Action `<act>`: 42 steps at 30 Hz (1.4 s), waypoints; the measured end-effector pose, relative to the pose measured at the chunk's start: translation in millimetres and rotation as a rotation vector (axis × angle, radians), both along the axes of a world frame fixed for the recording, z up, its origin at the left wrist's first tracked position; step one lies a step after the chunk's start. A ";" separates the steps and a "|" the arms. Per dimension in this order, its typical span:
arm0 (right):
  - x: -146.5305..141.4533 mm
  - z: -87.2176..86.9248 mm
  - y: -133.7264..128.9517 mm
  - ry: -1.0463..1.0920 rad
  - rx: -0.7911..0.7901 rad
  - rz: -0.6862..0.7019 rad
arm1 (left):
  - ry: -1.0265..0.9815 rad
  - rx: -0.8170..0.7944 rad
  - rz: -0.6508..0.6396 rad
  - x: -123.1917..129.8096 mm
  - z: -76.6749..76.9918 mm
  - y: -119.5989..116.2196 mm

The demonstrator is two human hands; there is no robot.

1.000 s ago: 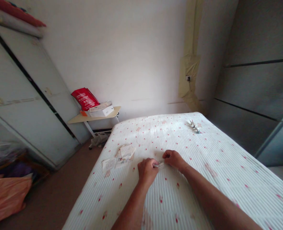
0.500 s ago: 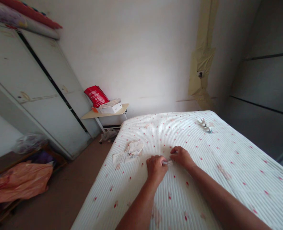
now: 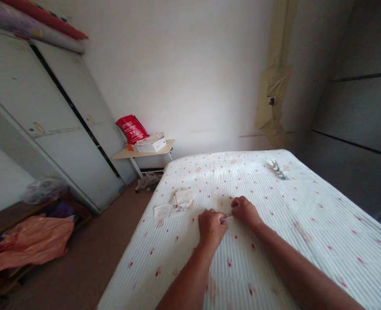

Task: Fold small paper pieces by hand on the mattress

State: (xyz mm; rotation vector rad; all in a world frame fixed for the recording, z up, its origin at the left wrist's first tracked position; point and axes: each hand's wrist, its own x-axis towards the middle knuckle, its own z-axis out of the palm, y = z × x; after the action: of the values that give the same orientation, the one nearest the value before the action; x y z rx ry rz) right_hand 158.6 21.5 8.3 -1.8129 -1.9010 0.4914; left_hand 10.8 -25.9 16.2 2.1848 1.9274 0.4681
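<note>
A pale wall (image 3: 184, 82) is standing behind a white bed (image 3: 222, 275) with red spots, and a paper pile (image 3: 182, 198) is lying on this bed. Beyond the pile and to its left, a small bench (image 3: 121, 153) is carrying a red bag (image 3: 131, 130) and a white box (image 3: 154, 147). Beyond the pile and far to its right, a grey-white object (image 3: 278, 170) is resting on the bed; what it is, I cannot tell. To the right of the pile and a little nearer, a small pale strip (image 3: 228, 218) is showing. The left hand (image 3: 211, 228) is gripping its left end between thumb and finger. The right hand (image 3: 246, 211) is bending its fingers just beside the other end; whether its grip is holding anything, I cannot tell. The step in hand is seemingly being fine fingertip work on the strip. The next move is probably calling for a steady left grip and a careful right pinch.
</note>
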 end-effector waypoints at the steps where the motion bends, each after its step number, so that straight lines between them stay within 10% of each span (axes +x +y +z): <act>1: 1.5 -0.2 0.7 0.012 -0.001 0.007 | -0.002 -0.006 0.003 0.0 0.8 -0.2; 42: -0.7 6.1 -17.7 -0.018 0.011 0.190 | 0.129 0.182 -0.058 4.0 -0.6 -12.0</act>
State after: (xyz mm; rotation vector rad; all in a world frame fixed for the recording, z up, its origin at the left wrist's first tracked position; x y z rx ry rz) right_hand 158.0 3.8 14.4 -1.6426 -2.0952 0.5294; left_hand 14.8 -37.9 15.6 2.4328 1.9488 0.5237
